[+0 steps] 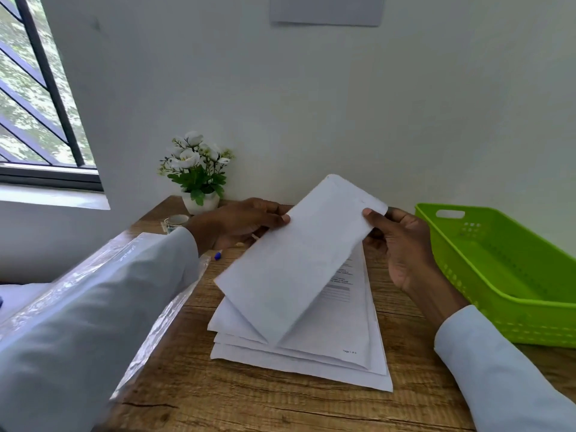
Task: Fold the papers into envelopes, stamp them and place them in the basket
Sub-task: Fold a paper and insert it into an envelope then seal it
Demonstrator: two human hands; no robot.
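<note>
White folded paper (296, 254) was held tilted above the stack of papers (311, 347) on the wooden table (249, 406). Left hand (240, 222) pinched its left edge; right hand (402, 244) pinched its upper right corner, thumb on top. Green basket (511, 275) stood just right of the stack, with a potted flower (198, 173) behind.
</note>
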